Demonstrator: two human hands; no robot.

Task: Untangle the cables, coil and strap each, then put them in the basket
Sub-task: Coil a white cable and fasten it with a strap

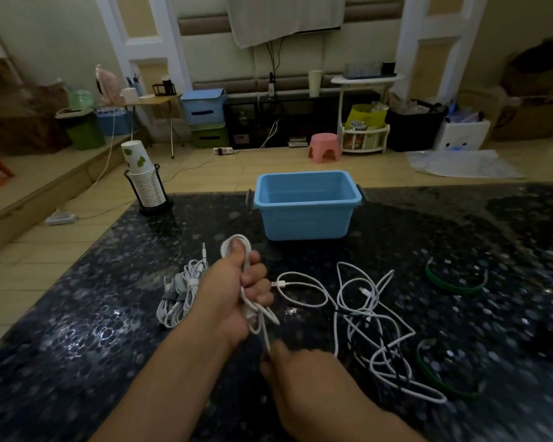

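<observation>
Just then my left hand (243, 295) was clenched around a half-wound white cable (248, 272), its loops sticking out above my thumb and below my palm. My right hand (304, 381) sat lower and closer to me, pinching the loose tail of that same cable between thumb and fingers, so the two hands were near each other but not touching. Left of my left hand lay a bundle (181, 293) of white cables already coiled and strapped, resting on the dark speckled table (460, 224). Right of my hands sprawled the tangle (369, 327) of white cables with a dark one running through it. Further right lay two green straps (454, 282), one beyond the other. Past my left hand, well apart from it, stood the blue basket (305, 215), and off to its left a stack of paper cups (144, 183) in a holder.
</observation>
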